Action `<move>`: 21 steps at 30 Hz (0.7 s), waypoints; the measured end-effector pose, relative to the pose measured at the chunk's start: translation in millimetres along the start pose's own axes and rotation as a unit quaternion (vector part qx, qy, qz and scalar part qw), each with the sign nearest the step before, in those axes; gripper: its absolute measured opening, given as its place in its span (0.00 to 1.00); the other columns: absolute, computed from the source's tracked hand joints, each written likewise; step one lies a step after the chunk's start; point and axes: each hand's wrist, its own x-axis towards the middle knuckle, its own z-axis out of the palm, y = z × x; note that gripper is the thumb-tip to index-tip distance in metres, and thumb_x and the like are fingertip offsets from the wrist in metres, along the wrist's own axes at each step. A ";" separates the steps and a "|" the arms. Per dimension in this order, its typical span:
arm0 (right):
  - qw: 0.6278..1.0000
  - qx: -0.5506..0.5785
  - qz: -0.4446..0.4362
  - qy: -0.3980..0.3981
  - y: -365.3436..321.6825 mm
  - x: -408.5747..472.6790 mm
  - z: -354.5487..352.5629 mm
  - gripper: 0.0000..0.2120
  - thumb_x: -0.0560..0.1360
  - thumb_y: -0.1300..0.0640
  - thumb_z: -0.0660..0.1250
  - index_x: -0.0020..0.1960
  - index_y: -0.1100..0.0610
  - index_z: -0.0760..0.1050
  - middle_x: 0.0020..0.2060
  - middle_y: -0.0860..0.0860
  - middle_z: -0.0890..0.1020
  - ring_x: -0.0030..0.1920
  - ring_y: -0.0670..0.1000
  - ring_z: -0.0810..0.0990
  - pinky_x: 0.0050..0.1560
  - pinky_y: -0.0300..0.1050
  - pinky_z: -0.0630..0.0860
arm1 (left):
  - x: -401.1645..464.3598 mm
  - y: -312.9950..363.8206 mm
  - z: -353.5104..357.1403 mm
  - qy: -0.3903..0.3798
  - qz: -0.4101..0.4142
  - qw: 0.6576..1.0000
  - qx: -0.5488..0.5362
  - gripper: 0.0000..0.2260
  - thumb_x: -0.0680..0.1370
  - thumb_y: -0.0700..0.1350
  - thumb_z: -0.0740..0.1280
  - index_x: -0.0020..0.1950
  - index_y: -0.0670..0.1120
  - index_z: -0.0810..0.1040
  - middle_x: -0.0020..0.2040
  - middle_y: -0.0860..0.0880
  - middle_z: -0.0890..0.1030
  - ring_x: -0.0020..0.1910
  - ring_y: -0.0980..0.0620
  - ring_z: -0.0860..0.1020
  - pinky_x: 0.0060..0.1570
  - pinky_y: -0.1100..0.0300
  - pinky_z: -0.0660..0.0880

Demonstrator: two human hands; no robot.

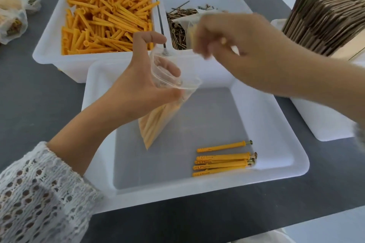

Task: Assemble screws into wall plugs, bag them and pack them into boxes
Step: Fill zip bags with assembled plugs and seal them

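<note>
We are holding a clear bag [158, 108] of orange plugs open with our left hand [138, 83], fingers curled round its mouth, above the near white tray [296, 156]. Our blurred right hand [243, 49] is hovering just beside; its grip is unclear. 5 assembled plugs [223, 162] are lying in the tray.

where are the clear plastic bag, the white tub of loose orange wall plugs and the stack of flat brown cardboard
clear plastic bag [158, 124]: head view, on its lower half holding plugs
white tub of loose orange wall plugs [49, 45]: head view, on its left wall
stack of flat brown cardboard [324, 19]: head view, on the sheets' edges
</note>
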 end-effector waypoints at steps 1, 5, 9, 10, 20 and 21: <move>0.999 -0.014 0.019 -0.027 1.6 -14.5 0.9 0.12 0.77 0.62 0.54 0.48 0.52 0.75 0.41 0.47 0.79 0.43 0.50 0.78 0.45 0.49 0.75 | -0.3 0.5 0.4 -0.002 0.002 1.000 0.003 0.33 0.65 0.45 0.75 0.61 0.60 0.59 0.47 0.53 0.81 0.42 0.48 0.81 0.41 0.60 0.81; 0.925 -0.140 0.091 -0.340 14.6 -64.8 22.8 0.08 0.79 0.45 0.56 0.54 0.42 0.71 0.50 0.40 0.74 0.50 0.46 0.76 0.48 0.44 0.74 | -0.6 0.3 0.8 -0.003 0.002 1.000 0.011 0.34 0.65 0.45 0.76 0.62 0.59 0.59 0.48 0.52 0.81 0.42 0.50 0.81 0.42 0.62 0.81; 0.842 -0.316 0.009 -0.438 19.9 -80.6 50.3 0.15 0.79 0.38 0.58 0.58 0.48 0.67 0.52 0.46 0.72 0.54 0.51 0.73 0.52 0.45 0.68 | -1.0 0.7 1.5 0.000 -0.005 1.000 0.020 0.35 0.65 0.46 0.76 0.63 0.59 0.59 0.48 0.52 0.81 0.42 0.55 0.81 0.42 0.64 0.79; 0.847 -0.311 0.011 -0.431 21.7 -80.5 53.7 0.13 0.80 0.40 0.58 0.56 0.49 0.67 0.50 0.46 0.72 0.53 0.51 0.73 0.52 0.45 0.67 | -0.9 0.7 1.6 -0.001 -0.007 1.000 0.020 0.35 0.64 0.46 0.76 0.63 0.59 0.59 0.48 0.52 0.81 0.42 0.54 0.81 0.42 0.63 0.80; 0.873 -0.286 -0.017 -0.396 35.4 -74.1 82.5 0.04 0.79 0.52 0.56 0.52 0.50 0.63 0.43 0.50 0.71 0.45 0.56 0.75 0.46 0.50 0.73 | 0.0 -0.5 1.9 -0.003 -0.009 1.000 0.026 0.35 0.64 0.47 0.76 0.63 0.59 0.59 0.48 0.52 0.81 0.43 0.51 0.82 0.43 0.62 0.81; 0.877 -0.288 -0.028 -0.384 36.8 -75.5 84.3 0.05 0.81 0.52 0.54 0.55 0.50 0.64 0.44 0.51 0.71 0.46 0.57 0.76 0.48 0.50 0.73 | -0.1 -0.3 2.3 -0.004 -0.009 1.000 0.025 0.35 0.64 0.46 0.76 0.63 0.59 0.59 0.48 0.52 0.81 0.43 0.51 0.82 0.44 0.62 0.81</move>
